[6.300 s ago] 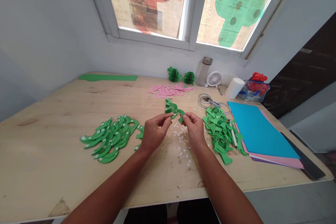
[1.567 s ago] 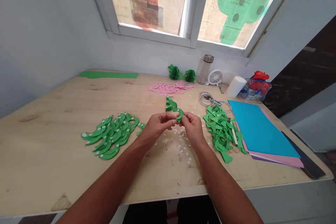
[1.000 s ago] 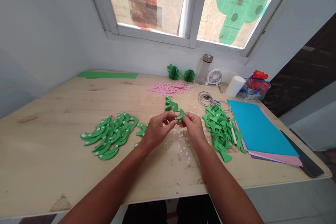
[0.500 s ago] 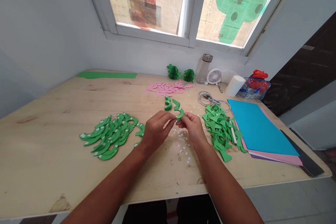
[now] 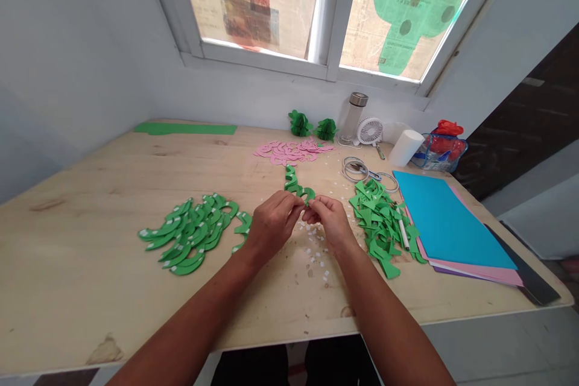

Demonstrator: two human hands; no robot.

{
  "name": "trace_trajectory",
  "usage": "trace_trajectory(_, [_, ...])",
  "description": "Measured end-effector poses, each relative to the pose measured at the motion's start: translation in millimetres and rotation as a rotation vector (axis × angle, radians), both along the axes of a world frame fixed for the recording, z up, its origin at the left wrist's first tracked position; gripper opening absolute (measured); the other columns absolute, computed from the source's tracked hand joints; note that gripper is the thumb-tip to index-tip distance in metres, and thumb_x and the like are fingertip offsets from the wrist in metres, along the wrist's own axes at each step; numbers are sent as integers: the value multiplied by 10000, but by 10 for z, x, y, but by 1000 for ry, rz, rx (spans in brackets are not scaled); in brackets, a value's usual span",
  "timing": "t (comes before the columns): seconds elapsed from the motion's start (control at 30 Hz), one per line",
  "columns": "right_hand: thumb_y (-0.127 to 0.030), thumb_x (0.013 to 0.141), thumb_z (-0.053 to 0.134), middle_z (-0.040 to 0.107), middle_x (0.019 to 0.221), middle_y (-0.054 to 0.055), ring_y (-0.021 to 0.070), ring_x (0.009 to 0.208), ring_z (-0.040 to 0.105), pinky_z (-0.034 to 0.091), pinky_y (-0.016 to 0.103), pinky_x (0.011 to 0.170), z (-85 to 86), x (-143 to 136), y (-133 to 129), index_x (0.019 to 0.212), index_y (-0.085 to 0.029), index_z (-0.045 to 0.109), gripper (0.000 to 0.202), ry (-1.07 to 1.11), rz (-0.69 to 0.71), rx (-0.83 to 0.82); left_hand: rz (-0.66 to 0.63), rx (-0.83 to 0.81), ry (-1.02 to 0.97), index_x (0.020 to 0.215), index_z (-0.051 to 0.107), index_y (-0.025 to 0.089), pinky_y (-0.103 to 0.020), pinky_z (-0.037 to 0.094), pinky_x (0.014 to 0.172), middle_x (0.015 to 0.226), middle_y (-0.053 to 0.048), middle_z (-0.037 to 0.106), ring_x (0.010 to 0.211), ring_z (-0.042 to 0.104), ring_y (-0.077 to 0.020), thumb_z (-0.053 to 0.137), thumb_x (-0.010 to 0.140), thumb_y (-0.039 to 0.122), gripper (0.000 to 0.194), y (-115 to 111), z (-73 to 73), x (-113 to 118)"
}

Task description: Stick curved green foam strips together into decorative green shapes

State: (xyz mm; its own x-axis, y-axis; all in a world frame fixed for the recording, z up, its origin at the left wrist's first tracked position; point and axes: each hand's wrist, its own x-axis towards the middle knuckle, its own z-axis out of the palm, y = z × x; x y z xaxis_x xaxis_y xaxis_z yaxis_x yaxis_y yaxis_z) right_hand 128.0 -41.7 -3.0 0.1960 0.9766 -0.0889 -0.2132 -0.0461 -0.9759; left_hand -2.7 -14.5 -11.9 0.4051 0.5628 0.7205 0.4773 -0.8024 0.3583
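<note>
Between my two hands is a curved green foam cutout (image 5: 309,193), pinched at its lower edge. My left hand (image 5: 274,217) is closed, its thumb and forefinger on the cutout's left side. My right hand (image 5: 329,217) is closed too, with its fingertips at the right side. Just behind them lies a small stack of wavy green cutouts (image 5: 290,176). Left of my left hand is a pile of curved green pieces (image 5: 194,232) bearing white squares, and another such piece (image 5: 243,223) is partly hidden by that hand. White paper bits (image 5: 316,247) are scattered below my right hand.
Green scraps (image 5: 377,217) with a white pen (image 5: 403,234) lie to the right, beside blue sheets (image 5: 447,217). Tape rolls (image 5: 354,169), pink cutouts (image 5: 292,151), a glass bottle (image 5: 351,117), a small fan (image 5: 370,131) and a white roll (image 5: 406,148) stand or lie farther back.
The held cutout has turned and shifted slightly left, its wavy end now beside the small stack. Both hands stay close together, with small finger movements.
</note>
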Motion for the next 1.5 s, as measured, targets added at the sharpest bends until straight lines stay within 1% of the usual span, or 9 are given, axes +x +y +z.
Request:
trace_trajectory(0.2, [-325,650,598,585,472,-12,87,467,494,378,212,506,18,-2,-6,554,-168,588,185,8,26,22,-3,-169,-71,781,552,188,-266,447,628,734,-30,611,667,574,-154,473,861,237,123,10,-5,-10])
trace_trajectory(0.53, [-368,686,623,606,538,-8,95,502,510,400,227,537,18,-10,-23,605,-175,599,210,-21,57,78,-33,-400,-210,732,585,182,-250,435,590,679,-9,622,597,550,-132,517,818,272,141,0,77,-24])
trace_trajectory(0.73, [-319,709,582,598,532,-15,89,488,499,392,222,528,13,-14,-17,585,-176,585,189,-99,30,80,-81,-549,-292,719,588,174,-234,426,569,655,5,603,600,546,-126,550,795,293,146,7,82,-25])
trace_trajectory(0.93, [-293,715,577,606,526,-14,88,466,494,393,221,517,-65,1,25,597,-172,589,170,-149,-6,66,-106,-690,-439,723,603,160,-215,405,516,590,23,546,541,495,-105,576,780,289,144,53,72,-43])
trace_trajectory(1.0, [-298,711,585,613,522,-10,90,461,499,396,221,513,-85,4,37,593,-171,594,174,-151,-2,62,-88,-688,-474,715,608,156,-212,404,505,578,24,547,524,494,-101,579,779,285,146,54,73,-39])
trace_trajectory(1.07, [-304,703,595,618,519,-6,92,460,503,399,219,506,-96,5,45,583,-172,598,179,-151,2,59,-67,-641,-465,711,617,157,-216,421,517,613,9,591,545,524,-110,587,772,284,145,37,75,-27])
trace_trajectory(1.17, [-309,690,608,615,510,-5,92,457,500,400,213,491,-106,4,49,574,-174,599,179,-142,-1,59,-4,-501,-384,715,630,166,-227,443,548,665,-6,643,568,551,-121,596,764,267,117,-10,76,-1])
trace_trajectory(1.27, [-307,686,608,611,506,-8,92,457,497,405,212,489,-118,5,50,593,-174,611,163,-132,5,67,46,-366,-302,711,631,174,-232,447,563,667,-10,652,558,551,-119,582,770,244,104,-48,64,21])
trace_trajectory(1.5, [-312,693,600,613,521,-3,97,483,506,414,213,503,-122,2,46,605,-172,629,168,-140,20,87,62,-228,-218,724,634,181,-239,467,591,698,-26,673,607,596,-132,555,798,250,128,-43,10,35])
